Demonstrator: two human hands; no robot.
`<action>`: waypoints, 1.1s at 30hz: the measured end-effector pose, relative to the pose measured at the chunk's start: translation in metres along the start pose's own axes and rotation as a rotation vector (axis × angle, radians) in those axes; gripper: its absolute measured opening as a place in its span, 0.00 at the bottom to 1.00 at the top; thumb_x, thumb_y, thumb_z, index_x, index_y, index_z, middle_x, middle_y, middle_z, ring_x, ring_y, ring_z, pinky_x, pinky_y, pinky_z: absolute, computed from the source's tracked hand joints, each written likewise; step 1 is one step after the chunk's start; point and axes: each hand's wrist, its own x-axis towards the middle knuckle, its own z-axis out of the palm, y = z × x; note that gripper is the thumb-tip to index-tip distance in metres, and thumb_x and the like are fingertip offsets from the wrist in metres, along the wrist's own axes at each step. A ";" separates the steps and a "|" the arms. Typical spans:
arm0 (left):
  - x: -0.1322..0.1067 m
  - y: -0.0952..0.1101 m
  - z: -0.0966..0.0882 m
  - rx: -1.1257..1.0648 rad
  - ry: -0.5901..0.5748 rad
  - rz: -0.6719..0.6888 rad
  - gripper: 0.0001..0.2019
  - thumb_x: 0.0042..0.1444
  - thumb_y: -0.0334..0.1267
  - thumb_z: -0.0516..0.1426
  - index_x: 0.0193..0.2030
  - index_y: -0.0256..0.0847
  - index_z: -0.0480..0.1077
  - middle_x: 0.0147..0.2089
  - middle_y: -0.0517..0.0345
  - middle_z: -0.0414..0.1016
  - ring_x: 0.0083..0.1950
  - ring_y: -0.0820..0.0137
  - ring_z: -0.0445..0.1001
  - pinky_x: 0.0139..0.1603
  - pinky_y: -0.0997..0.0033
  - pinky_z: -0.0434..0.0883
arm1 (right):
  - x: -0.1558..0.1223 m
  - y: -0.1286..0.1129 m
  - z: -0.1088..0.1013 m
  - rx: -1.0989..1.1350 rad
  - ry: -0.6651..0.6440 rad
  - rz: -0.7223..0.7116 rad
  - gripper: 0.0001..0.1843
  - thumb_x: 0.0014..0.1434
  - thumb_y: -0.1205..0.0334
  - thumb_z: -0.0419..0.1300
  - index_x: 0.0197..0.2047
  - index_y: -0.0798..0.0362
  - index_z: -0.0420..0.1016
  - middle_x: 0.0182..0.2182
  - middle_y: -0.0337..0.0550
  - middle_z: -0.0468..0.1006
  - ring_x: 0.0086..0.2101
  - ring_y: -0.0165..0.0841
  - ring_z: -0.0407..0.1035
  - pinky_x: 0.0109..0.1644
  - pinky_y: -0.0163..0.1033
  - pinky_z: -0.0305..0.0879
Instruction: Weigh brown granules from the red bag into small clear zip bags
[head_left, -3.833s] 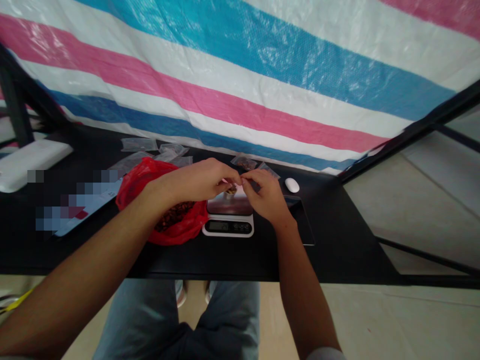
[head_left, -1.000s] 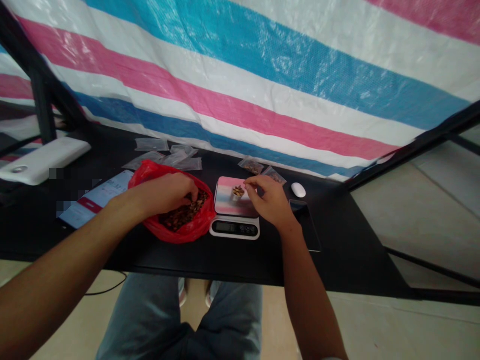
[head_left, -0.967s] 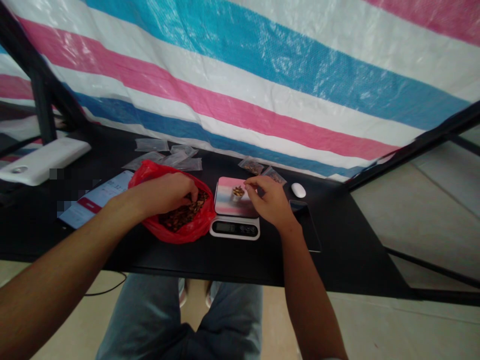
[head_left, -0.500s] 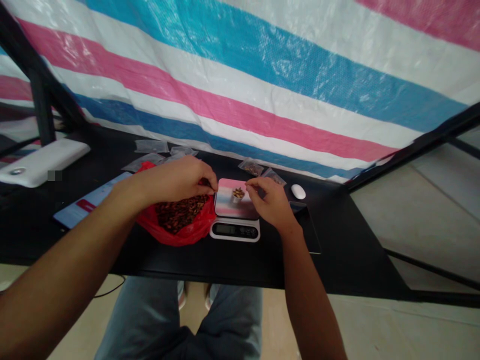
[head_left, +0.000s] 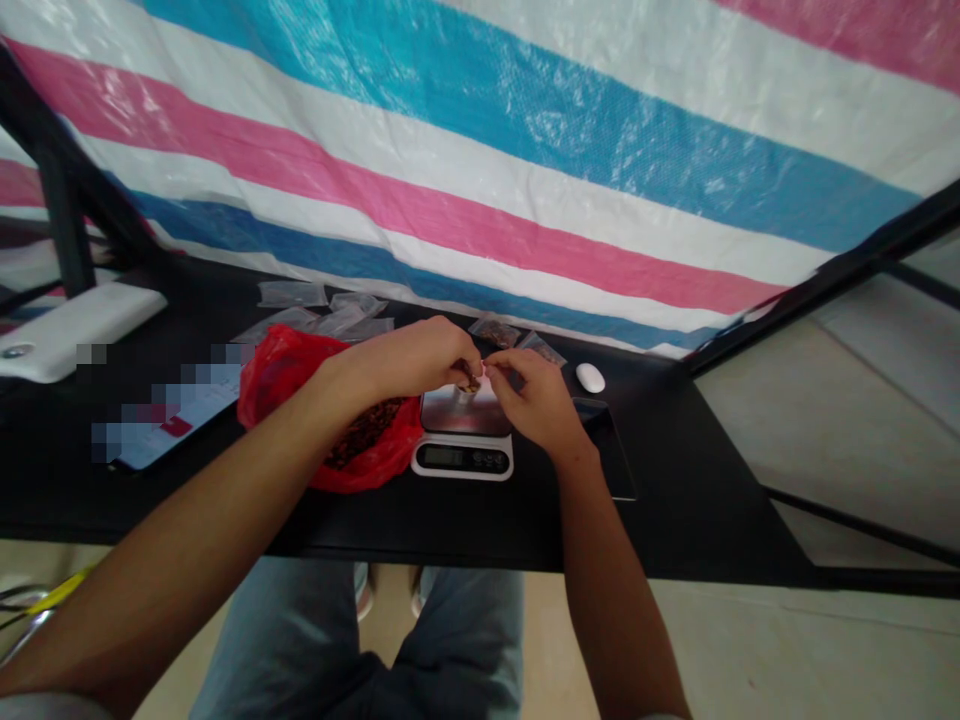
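Observation:
A small kitchen scale [head_left: 463,452] with a shiny steel plate stands on the black table [head_left: 450,520]. Over its plate my left hand [head_left: 416,357] pinches brown bits above a little container [head_left: 469,381] of the same bits. My right hand [head_left: 529,397] meets it from the right, its fingertips pinched at that container's rim. A red plastic bag [head_left: 285,365] full of brown dried bits lies open just left of the scale, under my left wrist.
Several clear small bags [head_left: 315,305] lie behind the red bag, and two filled ones [head_left: 506,333] behind the scale. A white mouse [head_left: 590,377] sits right of my right hand on a dark pad. A white device [head_left: 67,325] lies far left. A striped tarp hangs behind.
My left hand has come out of the red bag and moved right, over the scale, to meet my right hand at the little container.

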 end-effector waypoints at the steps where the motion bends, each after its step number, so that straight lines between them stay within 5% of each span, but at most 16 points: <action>1: 0.000 0.000 0.000 -0.002 -0.003 -0.003 0.12 0.59 0.26 0.62 0.43 0.43 0.85 0.45 0.57 0.88 0.45 0.68 0.85 0.50 0.74 0.73 | 0.000 0.000 0.000 -0.001 0.000 -0.001 0.08 0.68 0.63 0.60 0.42 0.49 0.82 0.39 0.45 0.86 0.40 0.39 0.78 0.46 0.44 0.70; 17: -0.008 0.002 -0.001 -0.028 0.033 -0.008 0.15 0.61 0.23 0.58 0.47 0.44 0.83 0.45 0.59 0.88 0.45 0.70 0.84 0.47 0.76 0.71 | -0.001 0.002 0.002 -0.009 -0.002 -0.012 0.09 0.67 0.64 0.59 0.43 0.49 0.82 0.40 0.45 0.86 0.41 0.40 0.78 0.47 0.45 0.70; 25: -0.014 0.000 -0.003 -0.007 0.062 -0.015 0.14 0.67 0.30 0.55 0.48 0.43 0.82 0.48 0.56 0.87 0.49 0.67 0.83 0.49 0.72 0.71 | 0.000 0.000 0.001 0.001 -0.001 -0.011 0.08 0.68 0.63 0.59 0.43 0.49 0.82 0.39 0.45 0.86 0.40 0.39 0.77 0.47 0.45 0.70; 29: -0.032 -0.002 -0.010 0.078 0.090 -0.067 0.14 0.67 0.32 0.54 0.48 0.44 0.82 0.50 0.57 0.86 0.50 0.65 0.82 0.52 0.71 0.71 | -0.001 0.000 0.001 0.022 0.000 0.002 0.09 0.67 0.64 0.60 0.46 0.49 0.81 0.41 0.45 0.86 0.41 0.39 0.78 0.47 0.44 0.71; 33: -0.066 -0.001 -0.009 0.110 -0.058 -0.226 0.15 0.65 0.30 0.52 0.47 0.42 0.80 0.48 0.56 0.85 0.47 0.66 0.82 0.50 0.70 0.72 | -0.002 -0.002 0.001 0.062 0.015 0.001 0.09 0.66 0.65 0.61 0.46 0.49 0.82 0.40 0.44 0.86 0.42 0.39 0.78 0.48 0.44 0.72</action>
